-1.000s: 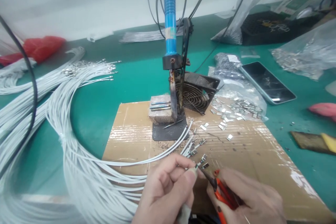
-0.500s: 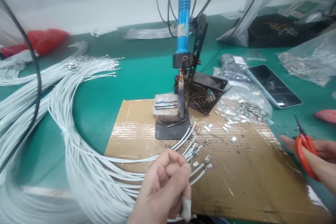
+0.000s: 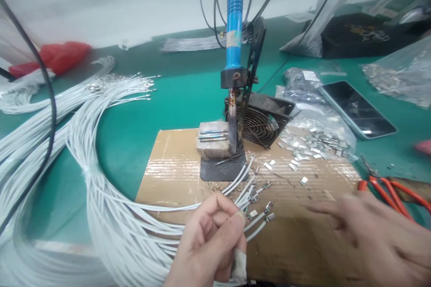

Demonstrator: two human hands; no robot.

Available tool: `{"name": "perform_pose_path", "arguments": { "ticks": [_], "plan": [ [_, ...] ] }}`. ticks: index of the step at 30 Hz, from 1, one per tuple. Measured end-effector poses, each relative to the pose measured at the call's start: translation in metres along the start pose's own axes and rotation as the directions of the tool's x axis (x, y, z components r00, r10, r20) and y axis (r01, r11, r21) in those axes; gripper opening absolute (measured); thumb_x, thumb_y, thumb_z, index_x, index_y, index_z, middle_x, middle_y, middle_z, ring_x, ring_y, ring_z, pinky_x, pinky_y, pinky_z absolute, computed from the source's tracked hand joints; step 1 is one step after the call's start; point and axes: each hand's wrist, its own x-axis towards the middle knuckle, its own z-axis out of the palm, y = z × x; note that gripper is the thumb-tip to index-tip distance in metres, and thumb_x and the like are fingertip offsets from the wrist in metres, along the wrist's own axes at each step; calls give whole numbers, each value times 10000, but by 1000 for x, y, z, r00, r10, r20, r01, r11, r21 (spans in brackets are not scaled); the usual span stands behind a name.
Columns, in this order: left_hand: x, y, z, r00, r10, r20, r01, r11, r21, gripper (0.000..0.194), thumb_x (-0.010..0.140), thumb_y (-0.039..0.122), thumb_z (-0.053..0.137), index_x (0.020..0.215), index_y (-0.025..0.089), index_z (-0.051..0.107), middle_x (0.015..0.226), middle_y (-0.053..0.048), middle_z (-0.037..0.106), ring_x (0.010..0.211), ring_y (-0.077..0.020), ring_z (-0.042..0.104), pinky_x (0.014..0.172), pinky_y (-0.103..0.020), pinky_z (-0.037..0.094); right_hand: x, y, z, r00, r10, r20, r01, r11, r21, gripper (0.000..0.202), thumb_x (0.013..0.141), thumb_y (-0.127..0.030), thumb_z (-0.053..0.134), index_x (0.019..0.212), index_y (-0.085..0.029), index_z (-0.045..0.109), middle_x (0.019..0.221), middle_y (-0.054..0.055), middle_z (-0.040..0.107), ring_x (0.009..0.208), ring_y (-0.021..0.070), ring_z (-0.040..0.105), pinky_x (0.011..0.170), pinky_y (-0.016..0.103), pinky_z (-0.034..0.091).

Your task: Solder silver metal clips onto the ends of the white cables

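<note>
My left hand [image 3: 215, 237] is closed in a pinch at the front middle, thumb against forefinger. What lies between its fingertips is hidden. White cables [image 3: 155, 228] run from the left behind this hand. Their tips, several with small metal connectors [image 3: 269, 206], emerge just beyond it. My right hand [image 3: 377, 237] is blurred at the right, forefinger stretched toward the left, with nothing visible in its fingers. Right beyond it lie red-handled scissors [image 3: 390, 190]. Loose metal connectors [image 3: 304, 181] are scattered on the cardboard [image 3: 168, 166].
A blue-handled soldering iron [image 3: 235, 22] stands upright in a holder, its tip beside a block [image 3: 213, 145] bearing thin metal strips. Behind it leans a black fan [image 3: 259, 123]. At the right are a phone [image 3: 360, 107] and plastic bags of parts [image 3: 400, 74]. Another cable bundle [image 3: 43, 125] lies left.
My right hand has let go of the red-handled scissors, which now lie at the right, and has moved left over the cardboard. My left hand keeps its pinch in nearly the same place.
</note>
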Motion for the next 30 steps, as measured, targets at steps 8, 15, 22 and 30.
{"name": "perform_pose_path", "arguments": {
  "ticks": [8,15,22,30],
  "plan": [
    [-1,1,-1,999,-26,28,26,1000,14,518,706,577,920,756,163,611,553,54,597,378,15,257,379,-128,189,4,-60,56,948,14,319,-169,870,463,188,947,-261,718,995,-377,857,753,-39,726,651,100,693,579,128,526],
    [-1,4,-1,996,-86,36,85,996,37,521,680,596,926,768,131,709,531,35,589,394,10,253,412,-151,153,6,-55,48,874,29,486,-324,778,537,217,973,-295,710,1065,-431,853,812,-26,752,734,90,709,652,93,536],
    [-1,-1,2,999,-26,33,23,996,86,548,690,638,899,739,137,681,527,41,564,433,-20,299,447,-169,215,0,-53,48,870,104,482,-380,766,519,157,935,-311,749,963,-403,873,736,-13,708,657,94,658,582,107,494],
    [-7,-5,15,995,96,-34,-84,965,248,584,687,668,876,692,170,572,551,70,498,486,-46,356,497,-173,286,-1,-45,41,765,296,572,-583,695,421,244,821,-486,786,724,-268,837,724,31,676,626,136,604,558,182,497]
  ]
}}
